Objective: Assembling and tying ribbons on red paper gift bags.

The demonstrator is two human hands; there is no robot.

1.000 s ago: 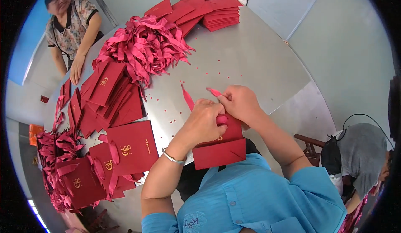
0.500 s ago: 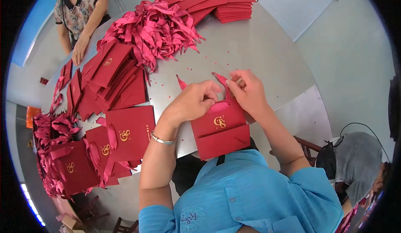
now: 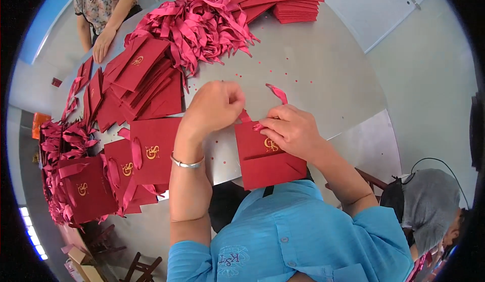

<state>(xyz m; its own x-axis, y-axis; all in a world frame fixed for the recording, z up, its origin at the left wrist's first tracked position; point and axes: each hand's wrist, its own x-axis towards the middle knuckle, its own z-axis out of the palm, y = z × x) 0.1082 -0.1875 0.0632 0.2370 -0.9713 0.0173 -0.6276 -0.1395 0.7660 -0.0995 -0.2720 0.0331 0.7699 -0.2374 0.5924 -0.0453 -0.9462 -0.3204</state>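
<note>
A red paper bag (image 3: 273, 168) with a gold emblem lies flat at the table's near edge, against my blue shirt. My right hand (image 3: 293, 130) is closed over its upper part, fingertips pinching the pink ribbon (image 3: 258, 127) there. Beyond those fingers a loose ribbon end (image 3: 277, 94) sticks up. My left hand (image 3: 214, 105) is curled into a fist above the bag's upper left corner. A strip of ribbon (image 3: 244, 115) runs from the bag to that fist; the grip itself is hidden by the fingers.
Ribbons (image 3: 197, 27) are heaped at the far middle, with stacked red bags (image 3: 295, 11) behind. More flat bags (image 3: 139, 80) pile up on the left, beside bags with ribbon handles (image 3: 83, 188). Another person's hand (image 3: 103, 44) rests at the far left edge. Small red dots scatter the grey table (image 3: 328, 69).
My left hand has lifted up and left from the bag's top, closing into a fist. The right hand has come down onto the bag and covers part of the emblem.
</note>
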